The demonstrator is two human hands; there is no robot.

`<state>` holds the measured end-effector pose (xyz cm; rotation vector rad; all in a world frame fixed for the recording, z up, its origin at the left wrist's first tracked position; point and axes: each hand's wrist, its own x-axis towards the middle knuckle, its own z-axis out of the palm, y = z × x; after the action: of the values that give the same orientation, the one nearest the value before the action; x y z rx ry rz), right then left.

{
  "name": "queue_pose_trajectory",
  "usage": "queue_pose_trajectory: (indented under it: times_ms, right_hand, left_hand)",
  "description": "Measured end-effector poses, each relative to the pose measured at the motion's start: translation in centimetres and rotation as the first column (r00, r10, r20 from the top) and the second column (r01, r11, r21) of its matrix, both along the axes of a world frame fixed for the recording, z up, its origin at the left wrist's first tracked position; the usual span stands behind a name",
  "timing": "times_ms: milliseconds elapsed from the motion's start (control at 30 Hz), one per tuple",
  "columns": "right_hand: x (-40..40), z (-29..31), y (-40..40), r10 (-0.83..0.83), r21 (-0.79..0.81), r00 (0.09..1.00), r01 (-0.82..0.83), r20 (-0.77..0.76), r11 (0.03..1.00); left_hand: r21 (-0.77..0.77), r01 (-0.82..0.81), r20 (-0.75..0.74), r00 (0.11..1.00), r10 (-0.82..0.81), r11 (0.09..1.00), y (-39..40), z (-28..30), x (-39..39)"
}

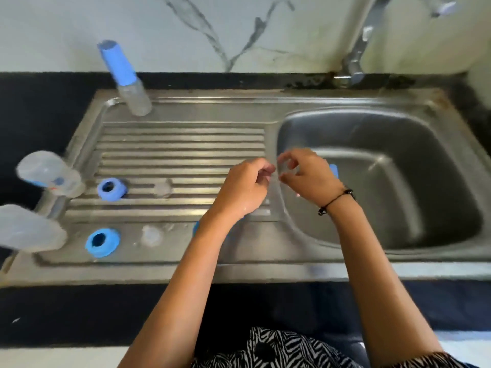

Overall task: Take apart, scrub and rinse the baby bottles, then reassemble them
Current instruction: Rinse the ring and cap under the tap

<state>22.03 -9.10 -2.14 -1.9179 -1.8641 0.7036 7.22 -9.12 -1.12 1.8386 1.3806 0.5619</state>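
Head camera, looking steeply down at a sink [451,160] from close above.

The wide-angle view faces the wall [79,27] behind the counter, with the drainboard [183,144] centre-left, the basin to the right and the tap [356,62] at upper right. Both forearms reach in from the bottom edge. Only this one view.
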Motion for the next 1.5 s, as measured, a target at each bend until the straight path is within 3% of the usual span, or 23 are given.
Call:
queue_pose_trajectory:
  times_ms: [200, 300, 500, 633, 767, 867, 933, 1000, 1100, 1200, 1333, 1433, 1500]
  right_hand:
    - [10.6, -2.3, -0.7, -0.076, -0.113, 0.995, 0.082, 0.057, 0.99]
    - [16.2, -3.6, -0.2, -0.085, -0.151, 0.992, 0.098, 0.09, 0.984]
    - [21.3, -7.4, 3.8, 0.173, -0.223, 0.931, -0.103, 0.321, 0.969]
    - [21.2, -10.2, 7.6, 0.357, -0.24, 0.863, -0.285, 0.358, 0.928]
    - [20.5, -13.9, 9.4, 0.518, -0.398, 0.757, -0.366, 0.399, 0.841]
    - [20.3, -15.7, 9.7, 0.54, -0.367, 0.709, -0.403, 0.454, 0.838]
    - [20.5, -15.8, 9.9, 0.51, -0.329, 0.73, -0.394, 0.456, 0.858]
    - [20.9, -15.5, 10.3, 0.458, -0.304, 0.801, -0.359, 0.385, 0.883]
    - [21.7, -14.1, 11.7, 0.239, -0.225, 0.945, -0.189, 0.221, 0.956]
    - [22.5, -10.8, 12.8, -0.038, -0.171, 0.996, 0.023, -0.083, 0.985]
    - [22.6, -6.8, 13.2, -0.151, -0.078, 0.9, 0.13, -0.408, 0.988]
    - [22.2, -5.2, 13.0, -0.213, -0.17, 0.714, 0.133, -0.667, 0.976]
    - [21.7, -3.9, 12.6, -0.218, -0.168, 0.593, 0.139, -0.775, 0.976]
  left_hand:
    - [-0.096, 0.044, 0.003, 0.999, -0.044, 0.994, 0.9, -2.6, 10.0]
    - [-0.208, -0.004, 0.042, 0.999, 0.013, 0.978, 1.6, -4.3, 15.2]
    - [-0.405, -0.149, 0.157, 0.961, 0.229, 0.902, 3.9, -6.8, 20.8]
    - [-0.469, -0.21, 0.142, 0.941, 0.308, 0.858, 5.3, -7.8, 21.5]
    - [-0.49, -0.253, 0.111, 0.931, 0.348, 0.834, 6.7, -9.6, 21.8]
    - [-0.511, -0.278, 0.108, 0.918, 0.381, 0.814, 7.0, -10.6, 22.2]
    - [-0.529, -0.266, 0.133, 0.912, 0.388, 0.806, 7.0, -10.6, 22.6]
    - [-0.547, -0.254, 0.167, 0.901, 0.401, 0.798, 7.1, -10.5, 23.0]
    - [-0.511, -0.276, 0.191, 0.887, 0.42, 0.814, 8.1, -10.0, 23.9]
    - [-0.384, -0.353, 0.236, 0.856, 0.46, 0.853, 10.1, -8.8, 25.3]
    - [-0.402, -0.313, 0.372, 0.803, 0.466, 0.861, 12.2, -6.1, 27.5]
    - [-0.513, -0.216, 0.515, 0.698, 0.498, 0.831, 12.9, -4.0, 28.5]
    - [-0.505, -0.166, 0.518, 0.726, 0.451, 0.847, 13.3, -2.9, 28.5]
